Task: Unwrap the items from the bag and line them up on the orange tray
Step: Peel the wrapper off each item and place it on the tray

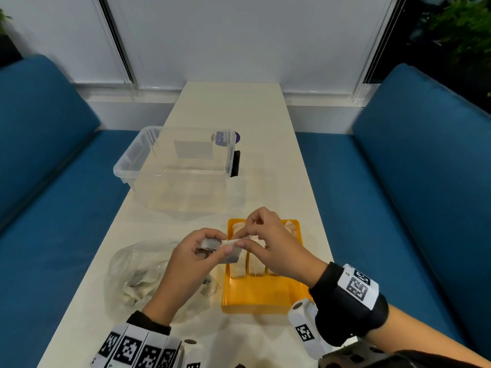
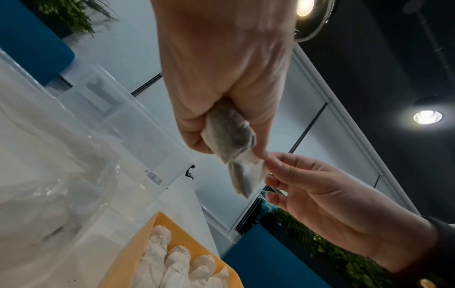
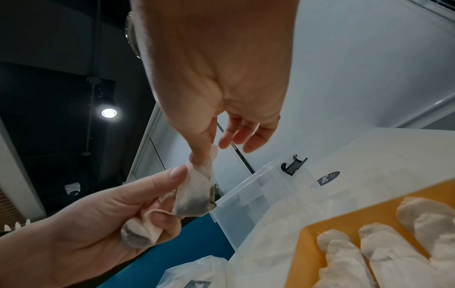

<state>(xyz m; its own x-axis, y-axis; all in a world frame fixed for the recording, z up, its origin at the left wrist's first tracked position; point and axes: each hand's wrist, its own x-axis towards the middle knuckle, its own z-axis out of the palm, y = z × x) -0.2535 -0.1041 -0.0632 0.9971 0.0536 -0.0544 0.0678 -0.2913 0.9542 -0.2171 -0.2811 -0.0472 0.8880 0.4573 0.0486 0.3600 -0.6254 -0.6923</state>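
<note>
Head view: right hand [image 1: 268, 245] pinching, between thumb tip and forefinger, a white corner of the paper-wrapped item [image 1: 225, 248]; other fingers [image 3: 246, 136] loosely spread and holding nothing. Left hand [image 1: 191, 258] curled round the grey, rolled end of the same item, thumb laid along the paper. Both hands raised above the table [image 1: 239, 107], just over the left edge of the orange tray [image 1: 260, 293], wrists turned inward toward each other. Wrapper thin, soft, crumpled, white at the pulled corner and grey where something dark shows through; partly opened.

On the tray, several long white bundles [image 2: 172, 263] lying side by side, touching, ends pinched and wrinkled; exact count hard to tell behind the hands. Left of the tray, touching the left forearm, a clear, crinkled plastic bag [image 1: 132, 277] with more pale wrapped pieces inside. Beyond, a transparent plastic box [image 1: 172, 166], rectangular, with a black clip on its right side and a round dark label. Table pale and smooth, blue benches [image 1: 53, 168] on both sides.
</note>
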